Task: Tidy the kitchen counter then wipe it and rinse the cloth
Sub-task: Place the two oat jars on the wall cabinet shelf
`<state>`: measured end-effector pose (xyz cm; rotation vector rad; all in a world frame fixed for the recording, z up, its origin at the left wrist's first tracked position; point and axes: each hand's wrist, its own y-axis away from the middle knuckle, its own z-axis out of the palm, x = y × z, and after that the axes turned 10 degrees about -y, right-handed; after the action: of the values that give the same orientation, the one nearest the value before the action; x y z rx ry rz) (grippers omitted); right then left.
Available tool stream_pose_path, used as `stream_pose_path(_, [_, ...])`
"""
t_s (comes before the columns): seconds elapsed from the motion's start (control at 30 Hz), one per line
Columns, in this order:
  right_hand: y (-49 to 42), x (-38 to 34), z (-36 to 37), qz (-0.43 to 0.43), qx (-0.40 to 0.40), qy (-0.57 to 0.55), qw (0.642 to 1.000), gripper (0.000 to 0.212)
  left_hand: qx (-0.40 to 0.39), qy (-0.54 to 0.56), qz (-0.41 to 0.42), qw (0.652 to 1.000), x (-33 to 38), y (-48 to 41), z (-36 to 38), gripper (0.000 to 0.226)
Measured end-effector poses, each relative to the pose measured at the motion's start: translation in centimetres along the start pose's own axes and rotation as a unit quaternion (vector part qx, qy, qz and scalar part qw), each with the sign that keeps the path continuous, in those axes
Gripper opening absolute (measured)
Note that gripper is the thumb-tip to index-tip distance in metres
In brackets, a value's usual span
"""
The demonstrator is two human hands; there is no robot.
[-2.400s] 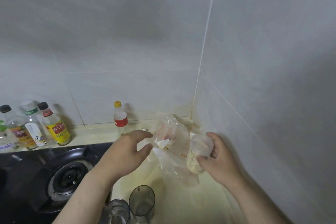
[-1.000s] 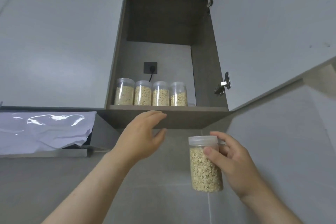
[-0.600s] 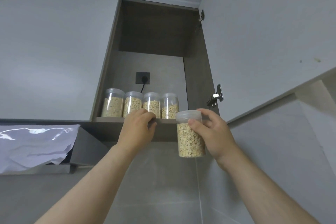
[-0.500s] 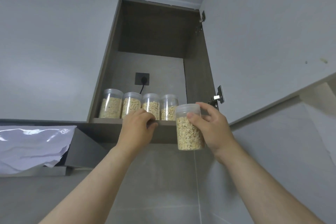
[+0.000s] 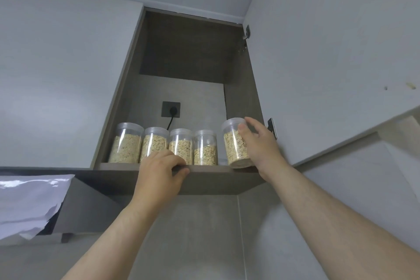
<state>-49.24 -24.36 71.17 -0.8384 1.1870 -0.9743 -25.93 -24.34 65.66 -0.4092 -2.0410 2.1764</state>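
Note:
I am looking up into an open wall cabinet. My right hand (image 5: 259, 145) grips a clear plastic jar of oats (image 5: 233, 143), with thumb and fingers round it. The jar leans a little at the right end of the cabinet shelf (image 5: 216, 168), its base at the front edge. Several matching oat jars (image 5: 166, 146) stand in a row on the shelf to its left. My left hand (image 5: 160, 171) holds the shelf's front edge, fingers curled over it in front of the middle jars.
The cabinet door (image 5: 329, 63) stands open to the right, its hinge (image 5: 272, 128) just beyond my right hand. A black socket with a plug (image 5: 171, 109) sits on the cabinet's back wall. A range hood covered in white film (image 5: 29, 202) juts out at lower left.
The view swung from the counter up to the cabinet. My right hand lifted the oat jar onto the shelf's right end. My left hand rose and took hold of the shelf edge.

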Motion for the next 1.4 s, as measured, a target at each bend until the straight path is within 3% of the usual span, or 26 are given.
stream_pose_path(0.5, [-0.7,1.5,0.0,0.016,-0.08,0.083,0.993,0.052,0.008,-0.005,0.003,1.0,0.0,0.1,0.1,0.005])
stream_pose_path(0.73, [0.4,2.5,0.3,-0.042,-0.098,0.153,0.983,0.059,0.003,-0.01,-0.003,1.0,0.1,0.1,0.1,0.004])
stream_pose_path(1.4, [-0.4,2.1,0.0,0.019,-0.151,0.287,0.946,0.06,0.019,-0.007,-0.003,1.0,0.1,0.2,0.3,0.005])
